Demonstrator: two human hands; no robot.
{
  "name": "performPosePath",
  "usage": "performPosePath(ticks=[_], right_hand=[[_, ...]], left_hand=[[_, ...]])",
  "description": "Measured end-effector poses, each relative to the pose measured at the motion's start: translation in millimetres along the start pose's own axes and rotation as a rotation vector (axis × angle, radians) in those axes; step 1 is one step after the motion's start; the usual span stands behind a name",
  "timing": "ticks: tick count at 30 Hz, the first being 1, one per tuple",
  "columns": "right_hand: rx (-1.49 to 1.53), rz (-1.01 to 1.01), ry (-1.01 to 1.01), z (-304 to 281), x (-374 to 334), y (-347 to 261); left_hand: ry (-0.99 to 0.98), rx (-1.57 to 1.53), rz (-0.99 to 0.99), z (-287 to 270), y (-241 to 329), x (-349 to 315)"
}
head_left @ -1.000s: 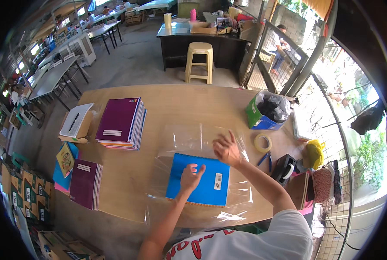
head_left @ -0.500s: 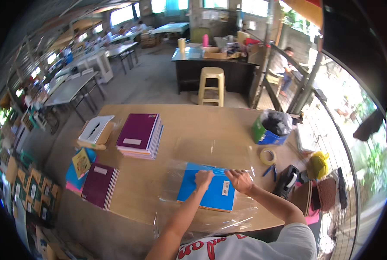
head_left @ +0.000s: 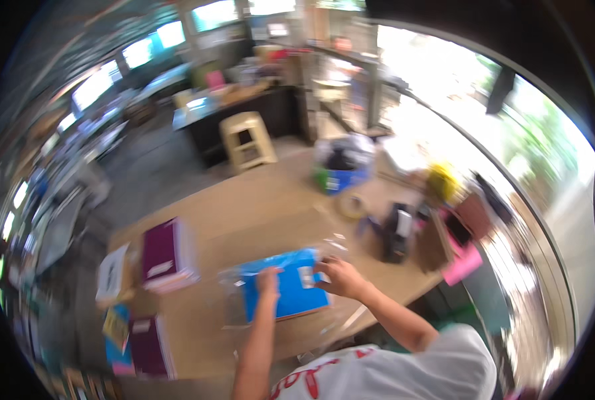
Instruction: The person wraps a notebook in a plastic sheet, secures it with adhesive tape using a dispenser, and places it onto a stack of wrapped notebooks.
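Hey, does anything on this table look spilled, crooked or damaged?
Nothing spilled or damaged shows, though the picture is blurred. The small yellow booklet, far left, looks crooked: it's angled across the blue book beneath.

The head view looks from the person's head, down and forward across the table [head_left: 244, 207]. It sits near, above the white shirt [head_left: 397, 363], the left hand [head_left: 268, 281] and the right hand [head_left: 341, 277]. Its wide fisheye reaches the far stool [head_left: 234, 127] and dark desk [head_left: 285, 110], tilted so the table's far edge climbs rightward.
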State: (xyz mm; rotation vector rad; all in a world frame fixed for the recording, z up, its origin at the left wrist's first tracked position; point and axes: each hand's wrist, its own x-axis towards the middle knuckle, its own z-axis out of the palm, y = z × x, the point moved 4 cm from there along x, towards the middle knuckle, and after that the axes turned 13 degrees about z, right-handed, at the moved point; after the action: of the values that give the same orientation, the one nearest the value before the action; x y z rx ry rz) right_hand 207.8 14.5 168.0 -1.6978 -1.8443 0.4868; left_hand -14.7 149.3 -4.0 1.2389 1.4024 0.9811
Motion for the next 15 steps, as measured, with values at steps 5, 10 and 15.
performPosePath(ticks=[5, 10, 15], right_hand=[[-0.223, -0.098, 0.069, 24.4, 30.4, -24.1], [-0.659, -0.271, 0.039, 89.3, 65.8, 11.2], [-0.509, 0.007, 0.024, 28.9, 61.7, 201.6]], left_hand=[[-0.057, 0.329, 0.401, 52.4, 9.6, 8.3], [0.113, 0.640, 0.437, 40.0, -6.0, 8.4], [0.004, 0.365, 0.374, 46.9, 35.7, -19.3]])
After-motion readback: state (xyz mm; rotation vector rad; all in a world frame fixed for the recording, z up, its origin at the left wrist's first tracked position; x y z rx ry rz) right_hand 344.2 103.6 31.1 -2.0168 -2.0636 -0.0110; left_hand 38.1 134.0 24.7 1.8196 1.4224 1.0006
